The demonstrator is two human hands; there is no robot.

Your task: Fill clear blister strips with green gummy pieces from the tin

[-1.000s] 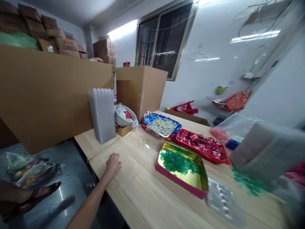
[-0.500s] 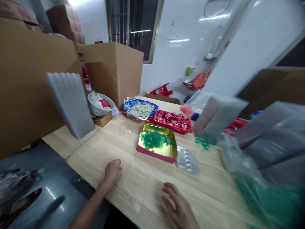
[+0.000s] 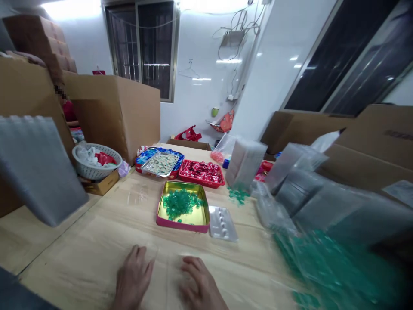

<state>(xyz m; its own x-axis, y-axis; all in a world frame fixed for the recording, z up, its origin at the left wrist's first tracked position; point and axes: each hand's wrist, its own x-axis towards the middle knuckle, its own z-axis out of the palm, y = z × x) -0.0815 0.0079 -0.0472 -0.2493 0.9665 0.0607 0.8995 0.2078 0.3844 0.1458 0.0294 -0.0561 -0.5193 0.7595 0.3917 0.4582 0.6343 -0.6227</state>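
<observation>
While both hands lie flat and spread on the pale wooden tabletop (image 3: 97,241) near its front edge, the left hand (image 3: 133,277) and right hand (image 3: 200,286) sit just apart, gripping nothing. Bare wood stretches between them and the pink-rimmed gold tin tray (image 3: 201,217), which holds green wrapped candies (image 3: 179,203). Touching its right side lies a clear plastic blister tray (image 3: 222,222). Behind stand 2 more trays: a red tray of red sweets (image 3: 201,172) and a blue-rimmed tray of pale sweets (image 3: 160,163).
</observation>
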